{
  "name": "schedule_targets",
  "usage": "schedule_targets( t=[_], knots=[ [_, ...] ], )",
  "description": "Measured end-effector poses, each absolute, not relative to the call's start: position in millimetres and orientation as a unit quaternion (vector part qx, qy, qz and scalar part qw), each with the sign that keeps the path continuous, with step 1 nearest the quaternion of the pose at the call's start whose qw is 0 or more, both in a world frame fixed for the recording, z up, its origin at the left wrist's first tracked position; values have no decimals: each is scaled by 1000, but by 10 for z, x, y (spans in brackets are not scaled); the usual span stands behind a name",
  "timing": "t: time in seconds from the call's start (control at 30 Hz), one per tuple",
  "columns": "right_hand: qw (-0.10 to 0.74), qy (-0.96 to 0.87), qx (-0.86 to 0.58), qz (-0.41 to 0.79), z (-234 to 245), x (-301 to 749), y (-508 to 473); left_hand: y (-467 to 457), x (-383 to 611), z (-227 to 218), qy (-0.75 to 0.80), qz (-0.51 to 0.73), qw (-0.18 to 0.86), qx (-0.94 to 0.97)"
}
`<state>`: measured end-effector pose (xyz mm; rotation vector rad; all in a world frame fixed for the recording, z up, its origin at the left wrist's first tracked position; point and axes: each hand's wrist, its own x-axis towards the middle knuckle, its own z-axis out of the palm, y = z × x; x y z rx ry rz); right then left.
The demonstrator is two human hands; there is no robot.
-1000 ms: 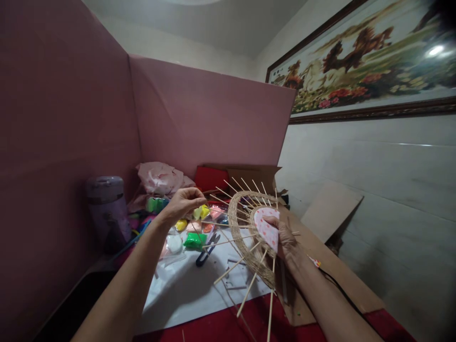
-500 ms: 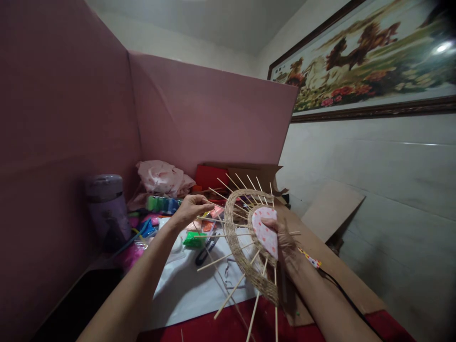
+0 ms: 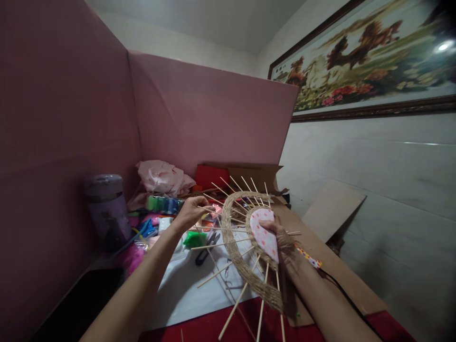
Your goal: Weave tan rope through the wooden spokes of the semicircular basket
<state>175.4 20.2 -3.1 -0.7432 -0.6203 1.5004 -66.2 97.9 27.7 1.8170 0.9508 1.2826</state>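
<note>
A half-woven basket (image 3: 245,266) of brown twine, with several thin wooden sticks fanning out from a pink dotted centre (image 3: 264,232), is held upright above the table. My right hand (image 3: 285,247) grips it from behind, fingers wrapped over the dotted centre. My left hand (image 3: 192,211) is closed in a pinch at the sticks on the basket's left side, on what looks like a strand of twine (image 3: 213,259) that trails down toward the table.
Pink partition boards (image 3: 199,114) wall off the left and back. On the white sheet (image 3: 185,289) lie coloured clay packets (image 3: 195,238), black scissors (image 3: 207,248) and a purple flask (image 3: 107,209). Cardboard (image 3: 331,209) leans on the right wall under a framed picture (image 3: 366,61).
The basket has turned in my right hand, its sticks swinging lower and to the left. My left hand moved right and closer to the basket's rim, staying pinched.
</note>
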Motion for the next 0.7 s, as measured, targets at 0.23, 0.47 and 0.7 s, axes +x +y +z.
schedule_targets(
  t=[0.23, 0.47, 0.7],
  knots=[
    [610, -276, -333, 664, -22, 1802, 206, 1006, -795, 250, 348, 467, 336, 740],
    [592, -277, -337, 678, -57, 1825, 243, 993, -880, 321, 411, 553, 328, 646],
    [555, -281, -340, 706, -48, 1846, 270, 965, -930, 400, 379, 605, 259, 650]
  ],
)
